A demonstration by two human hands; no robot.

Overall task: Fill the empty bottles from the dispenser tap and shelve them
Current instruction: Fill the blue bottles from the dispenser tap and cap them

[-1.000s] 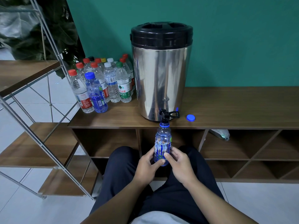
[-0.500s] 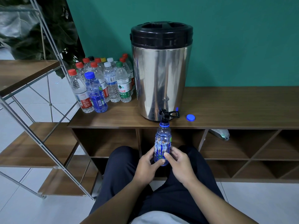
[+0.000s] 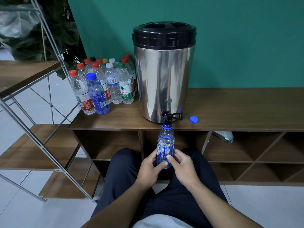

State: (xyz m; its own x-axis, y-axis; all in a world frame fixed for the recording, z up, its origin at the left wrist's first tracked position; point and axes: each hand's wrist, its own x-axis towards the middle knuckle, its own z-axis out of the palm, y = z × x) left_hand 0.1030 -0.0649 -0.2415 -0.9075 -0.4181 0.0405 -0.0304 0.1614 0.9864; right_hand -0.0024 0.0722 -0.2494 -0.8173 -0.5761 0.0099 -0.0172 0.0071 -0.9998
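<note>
A: What've we got w/ the hands?

B: We see both curled round the lower part of the blue bottle point(image 3: 165, 145). Left hand point(image 3: 148, 170) grips it from the left, thumb across the front near the base; right hand point(image 3: 183, 168) grips from the right, thumb on the label. Bottle's upright, cap off, mouth right under the black tap point(image 3: 167, 116).

A: Tap on what?

B: Steel dispenser point(image 3: 164, 76) w/ black lid, standing on the wooden counter point(image 3: 238, 109) against the green wall. Tap sticks out at the counter's front edge; bottle hangs below that edge, in front of the open cubbies, above the person's lap.

A: Water level?

B: Can't tell, label covers most of it.

A: Other stuff?

B: Loose blue cap point(image 3: 193, 119) on the counter just right of the tap. Cluster of capped bottles point(image 3: 105, 84) left of the dispenser, mostly red caps, one blue in front. Metal-frame shelf rack point(image 3: 24, 76) further left.
</note>
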